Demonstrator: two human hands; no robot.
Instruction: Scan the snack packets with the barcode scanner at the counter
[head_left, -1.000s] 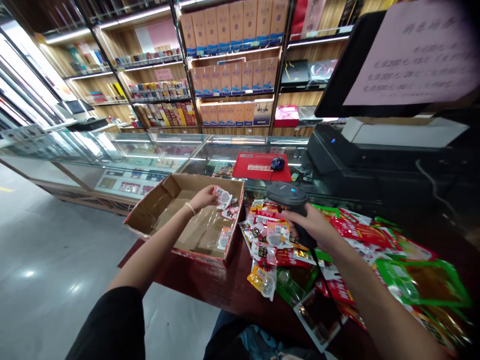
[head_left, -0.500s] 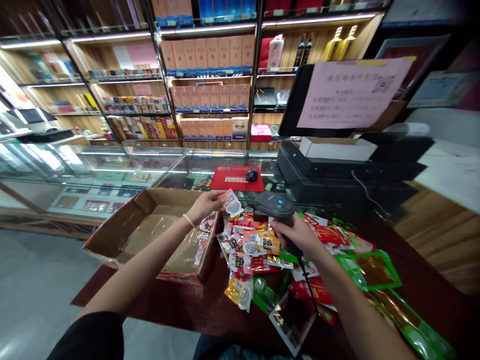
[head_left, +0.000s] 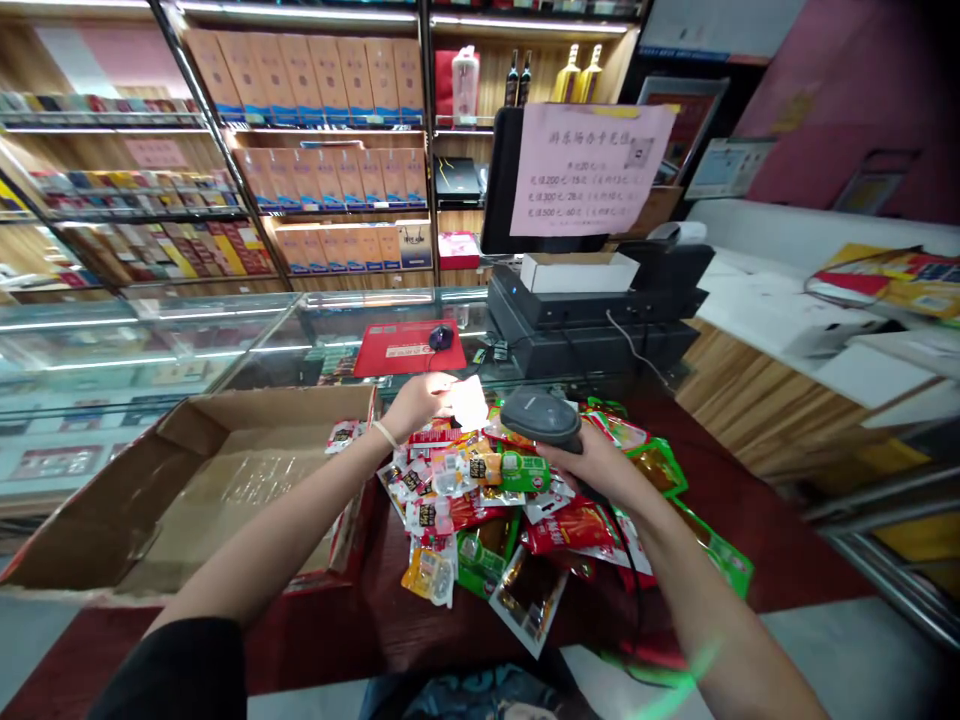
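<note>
My left hand (head_left: pixel 421 402) pinches a small snack packet (head_left: pixel 469 403), its face washed out white by bright light. In my right hand (head_left: pixel 592 458) is a dark grey barcode scanner (head_left: pixel 541 416), its head pointing left toward that packet. The scanner's black cable (head_left: pixel 628 560) hangs down past my right wrist. Below both hands lies a heap of snack packets (head_left: pixel 480 505) in red, green, orange and clear plastic. To the left stands an open cardboard box (head_left: pixel 225 480) with a few packets along its right side; my left forearm crosses over it.
A red mouse pad (head_left: pixel 382 350) with a mouse (head_left: pixel 441 338) lies behind the heap on the glass counter (head_left: pixel 255 335). A monitor with a pink paper sign (head_left: pixel 589 175) stands over a black cash drawer (head_left: pixel 577 335). Shelves of boxes (head_left: pixel 322 80) line the back.
The view has swung to the right. Light now glares on the packet in my left hand, and a green light streak shows near my right forearm. Both hands keep their hold.
</note>
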